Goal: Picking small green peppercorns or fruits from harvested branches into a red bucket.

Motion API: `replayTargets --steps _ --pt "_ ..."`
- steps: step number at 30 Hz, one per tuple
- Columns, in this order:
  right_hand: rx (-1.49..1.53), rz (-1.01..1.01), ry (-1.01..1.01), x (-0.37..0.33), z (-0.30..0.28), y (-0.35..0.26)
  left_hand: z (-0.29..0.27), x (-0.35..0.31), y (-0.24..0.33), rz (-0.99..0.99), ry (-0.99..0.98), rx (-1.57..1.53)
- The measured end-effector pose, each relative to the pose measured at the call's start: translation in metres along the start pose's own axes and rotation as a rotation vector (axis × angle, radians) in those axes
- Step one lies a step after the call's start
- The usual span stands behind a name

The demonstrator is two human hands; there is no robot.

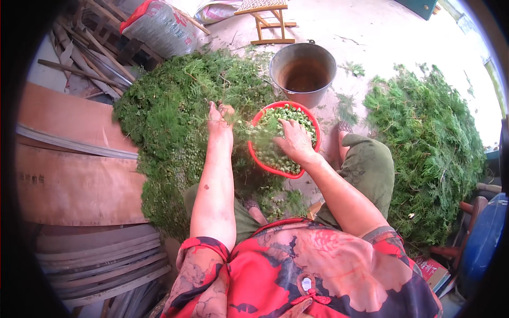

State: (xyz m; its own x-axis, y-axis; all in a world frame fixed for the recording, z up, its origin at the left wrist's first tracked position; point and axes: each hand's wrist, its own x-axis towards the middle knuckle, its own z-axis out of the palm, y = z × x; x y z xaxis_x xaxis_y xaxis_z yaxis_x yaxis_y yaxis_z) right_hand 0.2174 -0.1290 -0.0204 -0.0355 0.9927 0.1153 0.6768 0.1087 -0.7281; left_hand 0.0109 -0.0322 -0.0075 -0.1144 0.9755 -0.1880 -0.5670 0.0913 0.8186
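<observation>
Left hand (221,115) gripping sprig (242,126); right hand (295,142) part-open over red basin (271,169).

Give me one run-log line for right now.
Left hand: sprig in grip | Right hand: over red basin of green bits, hold unclear | Bucket: beyond basin | Green piles: left and right

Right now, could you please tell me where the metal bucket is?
In the head view, the metal bucket stands at upper centre, slightly right, just beyond the red-rimmed basin and nearer than the wooden-framed stool.
</observation>
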Motion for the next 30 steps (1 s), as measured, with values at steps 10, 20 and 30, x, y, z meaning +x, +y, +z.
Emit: replayTargets --steps 10,20,30 --pt "1.653 0.539 -0.503 0.000 0.002 -0.024 0.023 -0.023 -0.027 -0.177 -0.170 -0.314" --pt "1.455 0.665 -0.205 -0.001 0.013 -0.033 0.034 -0.045 -0.028 -0.157 0.090 -0.056" --pt "1.335 0.937 -0.277 0.008 0.012 -0.031 -0.016 -0.001 -0.074 -0.095 0.009 -0.055"
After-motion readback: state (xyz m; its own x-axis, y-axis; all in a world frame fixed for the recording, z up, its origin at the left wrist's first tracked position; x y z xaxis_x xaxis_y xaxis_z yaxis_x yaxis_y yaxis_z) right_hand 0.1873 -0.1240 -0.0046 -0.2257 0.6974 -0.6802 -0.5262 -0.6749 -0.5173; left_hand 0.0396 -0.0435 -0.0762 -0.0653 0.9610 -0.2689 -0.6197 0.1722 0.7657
